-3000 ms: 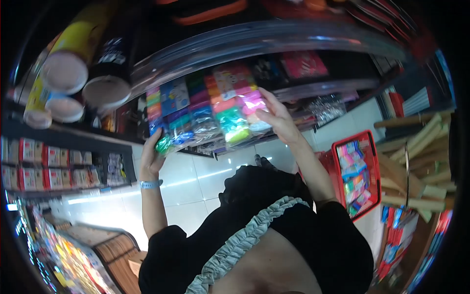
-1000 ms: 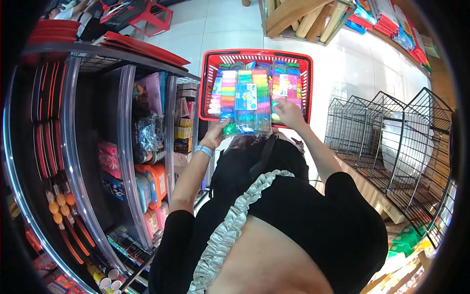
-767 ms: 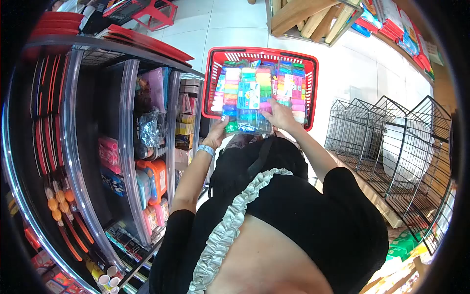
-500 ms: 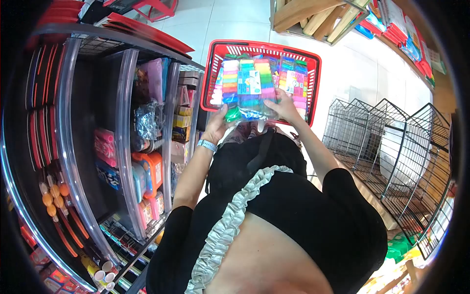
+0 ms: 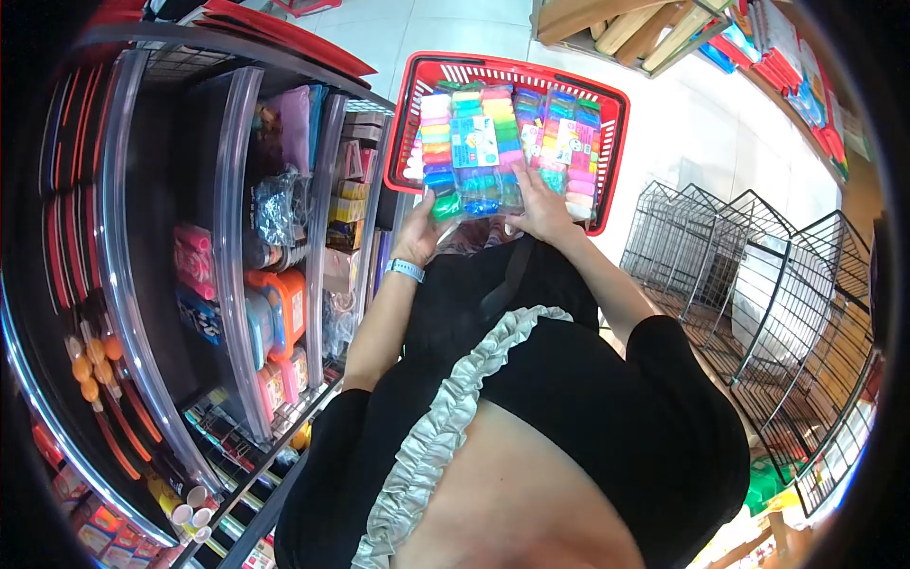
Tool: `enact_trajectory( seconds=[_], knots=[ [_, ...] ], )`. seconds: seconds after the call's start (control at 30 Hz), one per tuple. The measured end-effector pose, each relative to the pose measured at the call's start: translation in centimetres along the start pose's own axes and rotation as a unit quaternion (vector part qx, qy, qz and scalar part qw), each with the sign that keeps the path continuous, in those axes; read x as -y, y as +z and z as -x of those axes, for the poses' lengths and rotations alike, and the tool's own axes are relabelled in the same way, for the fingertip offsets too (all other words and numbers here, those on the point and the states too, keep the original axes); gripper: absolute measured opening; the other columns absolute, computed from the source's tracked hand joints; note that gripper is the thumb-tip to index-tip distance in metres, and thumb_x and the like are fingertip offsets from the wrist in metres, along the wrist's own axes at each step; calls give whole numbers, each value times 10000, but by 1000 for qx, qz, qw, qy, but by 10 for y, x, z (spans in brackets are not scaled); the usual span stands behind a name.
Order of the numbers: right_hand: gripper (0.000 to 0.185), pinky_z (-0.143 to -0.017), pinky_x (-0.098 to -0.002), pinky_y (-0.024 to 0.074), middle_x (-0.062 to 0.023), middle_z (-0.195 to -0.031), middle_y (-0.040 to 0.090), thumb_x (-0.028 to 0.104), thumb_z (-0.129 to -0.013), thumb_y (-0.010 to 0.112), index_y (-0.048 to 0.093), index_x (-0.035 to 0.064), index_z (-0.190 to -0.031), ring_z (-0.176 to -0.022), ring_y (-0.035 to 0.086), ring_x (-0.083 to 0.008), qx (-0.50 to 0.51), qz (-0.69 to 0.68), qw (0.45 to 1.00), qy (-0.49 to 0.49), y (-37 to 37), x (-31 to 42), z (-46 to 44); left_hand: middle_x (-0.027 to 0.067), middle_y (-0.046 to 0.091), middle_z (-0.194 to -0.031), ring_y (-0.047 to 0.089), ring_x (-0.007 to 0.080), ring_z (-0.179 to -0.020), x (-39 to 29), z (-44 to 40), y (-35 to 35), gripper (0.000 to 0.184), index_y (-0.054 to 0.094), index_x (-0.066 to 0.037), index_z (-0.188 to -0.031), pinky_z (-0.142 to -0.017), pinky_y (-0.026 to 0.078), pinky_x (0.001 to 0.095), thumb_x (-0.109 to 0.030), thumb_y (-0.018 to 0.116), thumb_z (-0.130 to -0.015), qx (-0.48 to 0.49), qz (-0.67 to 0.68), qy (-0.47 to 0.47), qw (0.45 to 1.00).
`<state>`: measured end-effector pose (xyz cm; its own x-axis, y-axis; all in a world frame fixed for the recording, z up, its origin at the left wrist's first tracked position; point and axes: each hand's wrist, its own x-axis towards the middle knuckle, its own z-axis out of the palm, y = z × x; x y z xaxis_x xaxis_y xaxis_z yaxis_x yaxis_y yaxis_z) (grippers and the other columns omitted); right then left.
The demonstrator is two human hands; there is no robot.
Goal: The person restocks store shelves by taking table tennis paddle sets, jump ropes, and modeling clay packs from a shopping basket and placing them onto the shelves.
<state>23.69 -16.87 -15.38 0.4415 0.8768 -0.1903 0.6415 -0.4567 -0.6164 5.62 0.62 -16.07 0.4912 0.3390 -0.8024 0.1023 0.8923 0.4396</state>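
Observation:
A clear pack of multicoloured modelling clay (image 5: 476,142) lies tilted over the red shopping basket (image 5: 616,142), its printed label facing up. My left hand (image 5: 418,233), a pale blue band on its wrist, is closed on the pack's lower left corner near a green piece. On the other side my right hand (image 5: 544,205) holds the lower right edge, fingers pointing up along the pack. A second, similar clay pack (image 5: 575,142) lies in the basket to the right, partly behind my right hand.
Shelves with clear-edged dividers (image 5: 232,237) hold boxed and bagged goods on the left. Wire racks (image 5: 758,303) stand on the right. A rack of wooden pieces (image 5: 626,33) is beyond the basket, on white floor tiles (image 5: 455,33).
My right hand has shifted slightly down the pack's edge, and the held pack sits a little further left. More of the second pack shows. The view has also shifted slightly.

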Motion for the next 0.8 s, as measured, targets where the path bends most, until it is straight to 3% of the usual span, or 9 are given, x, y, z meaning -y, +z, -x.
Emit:
enact_trajectory(
  seconds=[0.07,0.17,0.27,0.47,0.67,0.8],
  knots=[
    [895,-964,-442,398,-217,-1351,387,240,-630,791,342,45,-1379,-1198,452,-349,-45,68,996,-38,-2,3,1,98,593,-1157,578,242,-1065,4,-5,-3,346,530,-75,-1184,-929,494,405,-320,532,-938,5,29,-11,999],
    [701,-956,-409,375,-167,-1332,429,210,-665,771,472,81,-1285,-1171,459,-311,-134,61,977,-156,-17,8,0,111,589,-1168,574,255,-1077,8,-3,-5,373,514,-59,-1204,-932,492,402,-329,514,-946,6,53,-18,998],
    [505,-937,-402,370,-113,-1267,497,211,-696,740,577,95,-1160,-1131,480,-287,-89,-5,966,-241,-15,6,-8,116,588,-1174,575,259,-1081,9,-6,-6,394,503,-60,-1220,-935,491,393,-347,496,-951,37,36,-10,999],
    [440,-937,-405,372,-89,-1222,532,185,-721,711,588,95,-1134,-1121,488,-278,-43,-38,960,-273,-3,1,-16,107,598,-1162,590,256,-1061,8,1,1,380,507,-68,-1217,-933,491,390,-343,491,-956,28,29,-12,999],
    [465,-934,-419,395,-104,-1217,542,123,-730,683,554,95,-1176,-1137,496,-286,-74,53,950,-297,-5,8,-9,99,601,-1157,592,251,-1058,7,3,2,345,533,-82,-1188,-908,506,391,-326,524,-944,4,27,1,1000],
    [367,-901,-408,427,-103,-1169,577,99,-734,671,605,73,-1094,-1095,530,-287,-81,-47,956,-278,-5,2,-6,107,606,-1142,594,256,-1052,8,2,1,351,538,-72,-1180,-904,508,388,-326,537,-937,-4,20,0,1000]
  ],
)
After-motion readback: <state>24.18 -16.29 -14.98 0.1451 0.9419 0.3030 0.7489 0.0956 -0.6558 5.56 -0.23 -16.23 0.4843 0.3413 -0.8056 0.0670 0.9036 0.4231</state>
